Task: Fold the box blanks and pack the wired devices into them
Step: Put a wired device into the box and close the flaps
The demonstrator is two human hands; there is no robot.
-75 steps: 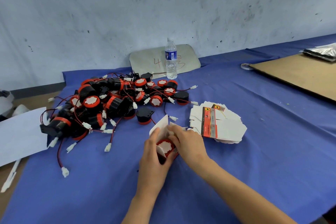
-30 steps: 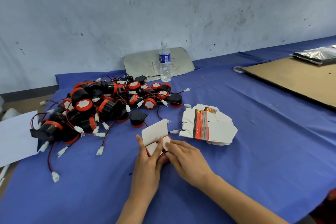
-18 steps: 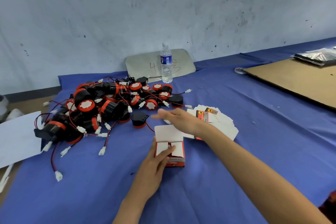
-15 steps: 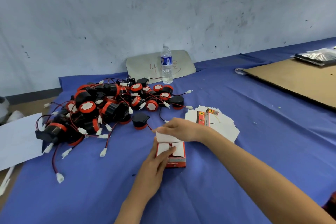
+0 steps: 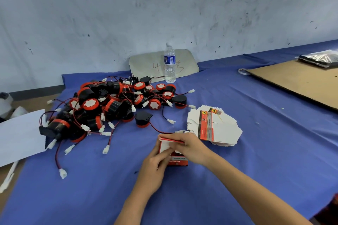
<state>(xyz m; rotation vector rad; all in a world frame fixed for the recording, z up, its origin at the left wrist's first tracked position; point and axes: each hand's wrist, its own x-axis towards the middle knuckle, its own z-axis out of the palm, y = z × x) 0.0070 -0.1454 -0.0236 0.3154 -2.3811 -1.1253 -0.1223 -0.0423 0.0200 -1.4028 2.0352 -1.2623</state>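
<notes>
Box, blanks and devices on the blue surface.
The box [image 5: 173, 155], red and white, stands near the front with its top flap half lowered over the opening. The blanks [image 5: 215, 128], flat white card with a red printed strip, lie in a fanned stack just right of it. The devices [image 5: 109, 107], black cylinders with red rims, red-black wires and white plugs, form a tangled heap behind and to the left.

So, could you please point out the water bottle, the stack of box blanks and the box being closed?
water bottle [image 5: 170, 64], head view, label band
stack of box blanks [image 5: 222, 129], head view, white top sheet
box [image 5: 178, 160], head view, red front face
</notes>
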